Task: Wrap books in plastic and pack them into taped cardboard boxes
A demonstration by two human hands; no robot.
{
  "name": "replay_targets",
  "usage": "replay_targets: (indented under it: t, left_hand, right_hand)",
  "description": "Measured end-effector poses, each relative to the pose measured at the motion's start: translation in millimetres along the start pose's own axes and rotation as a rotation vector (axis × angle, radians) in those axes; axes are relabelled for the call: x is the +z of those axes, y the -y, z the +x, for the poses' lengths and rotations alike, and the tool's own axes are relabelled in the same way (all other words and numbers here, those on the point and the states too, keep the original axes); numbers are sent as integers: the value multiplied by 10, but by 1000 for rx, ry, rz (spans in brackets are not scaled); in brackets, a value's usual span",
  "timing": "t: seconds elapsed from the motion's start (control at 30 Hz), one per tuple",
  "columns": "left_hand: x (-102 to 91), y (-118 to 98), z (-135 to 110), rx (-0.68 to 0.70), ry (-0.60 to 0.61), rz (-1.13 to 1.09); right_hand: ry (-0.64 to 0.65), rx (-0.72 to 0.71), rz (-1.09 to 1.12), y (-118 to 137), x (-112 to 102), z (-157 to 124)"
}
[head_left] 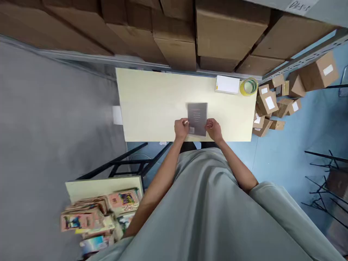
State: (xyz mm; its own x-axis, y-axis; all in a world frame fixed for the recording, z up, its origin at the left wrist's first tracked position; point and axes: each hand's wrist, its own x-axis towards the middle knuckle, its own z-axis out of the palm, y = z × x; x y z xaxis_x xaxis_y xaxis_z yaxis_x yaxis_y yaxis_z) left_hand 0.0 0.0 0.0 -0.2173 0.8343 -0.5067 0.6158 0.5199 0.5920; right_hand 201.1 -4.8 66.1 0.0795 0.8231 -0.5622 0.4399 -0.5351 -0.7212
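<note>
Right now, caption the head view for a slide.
Left hand and right hand hold a grey book at the table; tape roll and white pad at its far edge.

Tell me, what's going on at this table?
A person stands at a pale table and holds a grey booklet flat on it near the front edge. The left hand grips one side and the right hand grips the other. At the far right corner lie a white packet and a roll of tape. A heap of small boxes sits on the floor to the right. Some colourful books are stacked at the lower left.
</note>
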Motion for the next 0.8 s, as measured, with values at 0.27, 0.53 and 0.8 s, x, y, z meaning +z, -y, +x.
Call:
replay_targets:
  t: [0.27, 0.53, 0.8]
  left_hand:
    - [-157, 83, -37, 3, 5, -126]
    - [-826, 364, -176, 2, -5, -600]
    - [-1109, 853, 115, -104, 37, -555]
  right_hand:
    - [48, -116, -100, 484, 417, -302]
    - [112, -211, -241, 844, 1104, -321]
    - [-66, -29, -350, 578, 1393, -64]
